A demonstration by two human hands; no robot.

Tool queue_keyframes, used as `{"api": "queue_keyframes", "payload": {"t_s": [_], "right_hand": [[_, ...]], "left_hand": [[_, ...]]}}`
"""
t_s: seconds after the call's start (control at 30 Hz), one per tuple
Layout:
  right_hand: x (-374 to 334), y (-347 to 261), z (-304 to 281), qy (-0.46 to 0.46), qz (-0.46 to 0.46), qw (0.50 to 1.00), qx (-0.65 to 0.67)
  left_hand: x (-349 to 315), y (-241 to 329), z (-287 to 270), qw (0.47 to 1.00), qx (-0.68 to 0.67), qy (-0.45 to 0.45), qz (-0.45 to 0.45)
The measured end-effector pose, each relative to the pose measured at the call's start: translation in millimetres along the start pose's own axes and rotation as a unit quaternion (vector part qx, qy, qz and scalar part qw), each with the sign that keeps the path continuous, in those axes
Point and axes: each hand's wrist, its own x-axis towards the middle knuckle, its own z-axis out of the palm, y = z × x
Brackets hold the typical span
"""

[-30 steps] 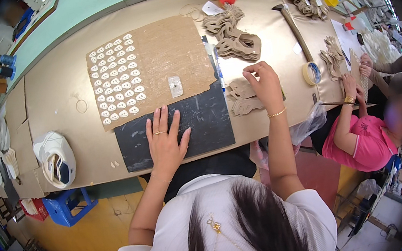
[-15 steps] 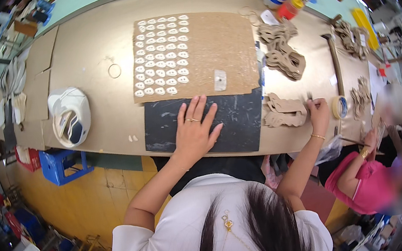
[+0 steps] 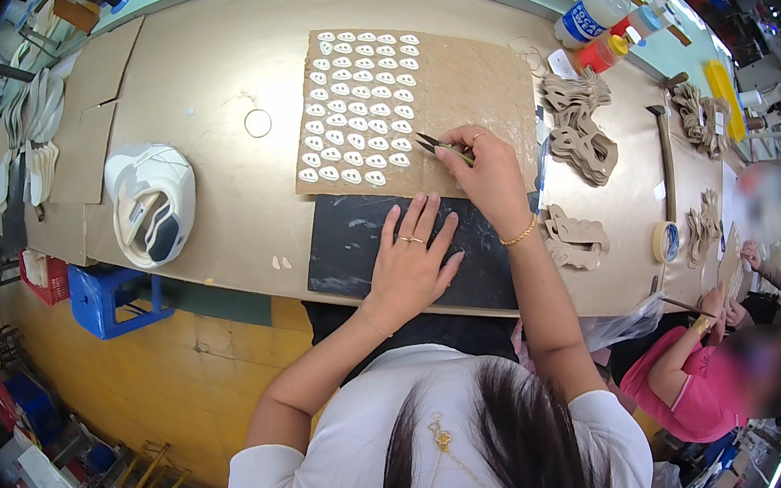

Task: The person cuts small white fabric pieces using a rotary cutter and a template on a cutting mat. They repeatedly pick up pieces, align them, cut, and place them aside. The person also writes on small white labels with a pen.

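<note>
My right hand [image 3: 489, 173] is closed around dark, pointed tweezers [image 3: 440, 145]. Their two tips are apart over the brown board [image 3: 476, 68], beside the lowest rows of small white oval pieces [image 3: 376, 177]. These pieces, each with dark marks, cover the left part of the board in rows. My left hand [image 3: 412, 256] lies flat with fingers spread on a black sheet [image 3: 337, 241], its fingertips close to the board's near edge. Whatever lies on the board under my right hand is hidden.
Left of the board stands a white shoe [image 3: 155, 205]; two small white bits [image 3: 282, 261] lie nearby. To the right are stacks of beige cut pieces [image 3: 582, 133], a hammer [image 3: 665, 152], a tape roll [image 3: 665, 241] and bottles [image 3: 594, 12]. A person in pink [image 3: 680, 379] works at the right.
My right hand has moved left from the beige pieces to over the board, bringing the tweezers. My left hand stays flat on the black sheet. The view has shifted.
</note>
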Motion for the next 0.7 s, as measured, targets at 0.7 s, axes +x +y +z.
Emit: {"api": "queue_keyframes", "payload": {"t_s": [0.7], "right_hand": [[35.7,-0.8,11.0,0.029,0.016,0.996,-0.079]], "left_hand": [[-0.3,-2.6,-3.2,1.0,-0.005,-0.01,0.005]]}}
